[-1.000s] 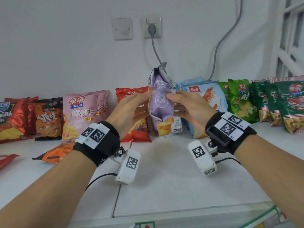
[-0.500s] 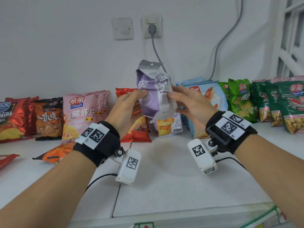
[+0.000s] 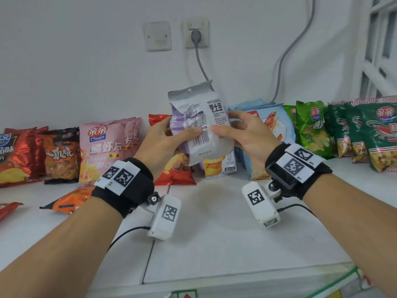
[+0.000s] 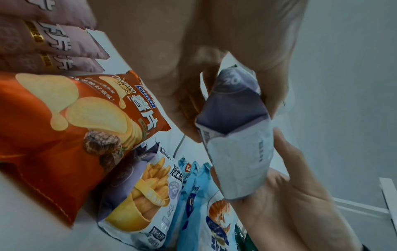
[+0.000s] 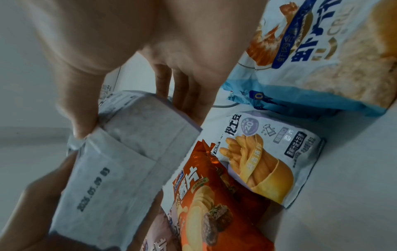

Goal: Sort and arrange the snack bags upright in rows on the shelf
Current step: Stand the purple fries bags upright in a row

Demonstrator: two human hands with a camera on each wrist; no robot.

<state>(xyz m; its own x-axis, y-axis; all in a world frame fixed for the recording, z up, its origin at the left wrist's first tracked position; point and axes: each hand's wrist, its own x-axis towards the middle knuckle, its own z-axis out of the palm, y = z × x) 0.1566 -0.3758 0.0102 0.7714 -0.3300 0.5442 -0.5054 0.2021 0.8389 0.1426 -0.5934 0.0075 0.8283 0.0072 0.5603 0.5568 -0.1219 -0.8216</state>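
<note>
Fingers: left hand [image 3: 160, 139] and right hand [image 3: 240, 134] each pinch a side of the purple-and-white foil fries bag [image 3: 198, 123], thumbs on its printed back.
Bag position: held above the white shelf top [image 3: 214, 233], in front of its standing twin fries bag [image 3: 219, 165], back panel towards the person.
Advice: turn the front outward, keep the base level, and set it upright just before the twin.
Risk: red chips bag [image 3: 176, 168] may topple.

Bright head view, dim blurred wrist views

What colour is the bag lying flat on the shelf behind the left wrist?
The flat bag is orange with dark ends, best seen in the head view.
</note>
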